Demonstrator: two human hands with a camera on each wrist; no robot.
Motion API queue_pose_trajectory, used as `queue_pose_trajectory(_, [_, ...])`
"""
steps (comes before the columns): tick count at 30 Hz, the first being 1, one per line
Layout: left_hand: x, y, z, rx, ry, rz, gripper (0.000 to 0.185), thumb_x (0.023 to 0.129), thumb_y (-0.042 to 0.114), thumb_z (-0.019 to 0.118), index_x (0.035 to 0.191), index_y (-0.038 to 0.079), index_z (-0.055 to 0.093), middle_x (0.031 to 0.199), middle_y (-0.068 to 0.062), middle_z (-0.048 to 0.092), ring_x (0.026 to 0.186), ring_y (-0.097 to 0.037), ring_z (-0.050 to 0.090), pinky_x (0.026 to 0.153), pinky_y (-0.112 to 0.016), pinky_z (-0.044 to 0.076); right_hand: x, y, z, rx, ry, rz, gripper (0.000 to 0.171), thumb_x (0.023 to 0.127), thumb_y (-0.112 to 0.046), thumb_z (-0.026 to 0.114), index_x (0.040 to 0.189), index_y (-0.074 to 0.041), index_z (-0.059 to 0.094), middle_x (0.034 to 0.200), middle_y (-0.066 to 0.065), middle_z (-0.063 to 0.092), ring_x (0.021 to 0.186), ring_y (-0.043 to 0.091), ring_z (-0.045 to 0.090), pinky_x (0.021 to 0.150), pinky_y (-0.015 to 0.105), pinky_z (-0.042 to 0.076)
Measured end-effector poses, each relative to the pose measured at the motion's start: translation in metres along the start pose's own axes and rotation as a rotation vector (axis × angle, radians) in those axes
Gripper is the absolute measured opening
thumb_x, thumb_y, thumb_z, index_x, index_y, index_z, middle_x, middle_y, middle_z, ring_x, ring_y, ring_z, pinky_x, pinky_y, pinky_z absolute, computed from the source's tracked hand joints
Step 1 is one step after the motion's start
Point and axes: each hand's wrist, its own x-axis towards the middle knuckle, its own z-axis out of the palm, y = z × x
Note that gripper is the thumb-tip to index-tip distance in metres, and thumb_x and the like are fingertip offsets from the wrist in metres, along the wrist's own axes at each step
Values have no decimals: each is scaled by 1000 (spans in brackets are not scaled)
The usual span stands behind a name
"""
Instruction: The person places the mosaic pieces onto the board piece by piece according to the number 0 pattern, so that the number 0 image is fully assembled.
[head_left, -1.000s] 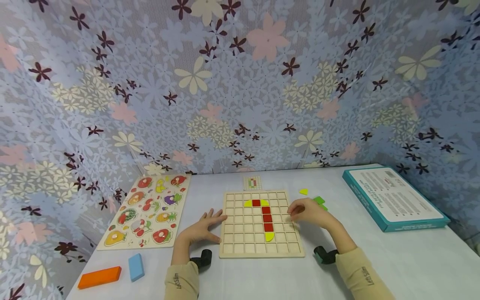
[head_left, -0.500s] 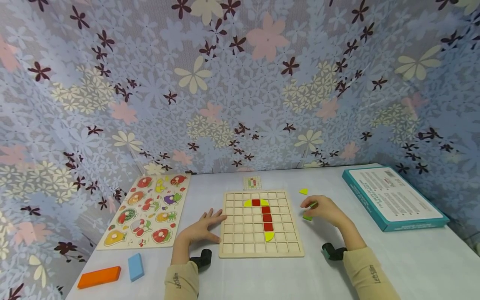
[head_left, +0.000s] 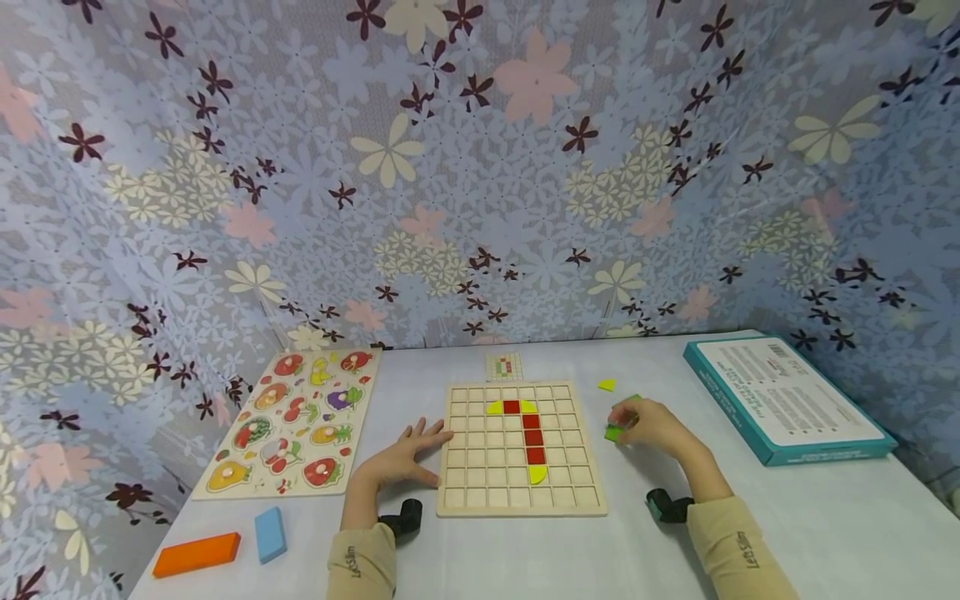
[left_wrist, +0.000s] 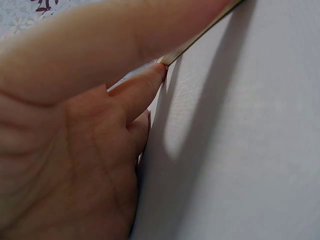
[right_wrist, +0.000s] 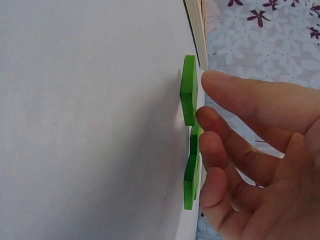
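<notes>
Apparently the right hand (head_left: pixel 651 425), fingers loosely curled, touches the green pieces (right_wrist: pixel 189 90); a firm pinch on one suits. Left hand (head_left: pixel 401 457) rests flat, steadying the grid board (head_left: pixel 521 492).

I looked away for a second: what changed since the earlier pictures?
The right hand left the grid board's right edge and moved right to the green pieces on the table, fingers touching them. The left hand stayed resting at the board's left edge.

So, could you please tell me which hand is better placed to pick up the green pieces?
The right hand: its fingertips already touch the flat green wooden pieces beside the wooden grid board. The left hand rests flat at the board's far edge.
</notes>
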Motion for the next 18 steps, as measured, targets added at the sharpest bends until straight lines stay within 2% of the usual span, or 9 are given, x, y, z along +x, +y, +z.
queue_pose_trajectory(10, [-1,-3,2,7,-7,13,83,66,17,80,140,15,42,153,-9,17,139,-38,-9,108,-62,-4,0,3,4,-28,-45,-28,28,66,8,71,91,-2,63,90,9,58,87,24,54,73,38,50])
queue_pose_trajectory(18, [1,-2,0,8,-7,6,83,66,17,80,140,15,42,153,-8,16,140,-36,-10,108,-61,-5,-3,-2,1,-40,-58,10,31,65,8,70,93,-3,63,93,10,58,88,24,55,73,39,49])
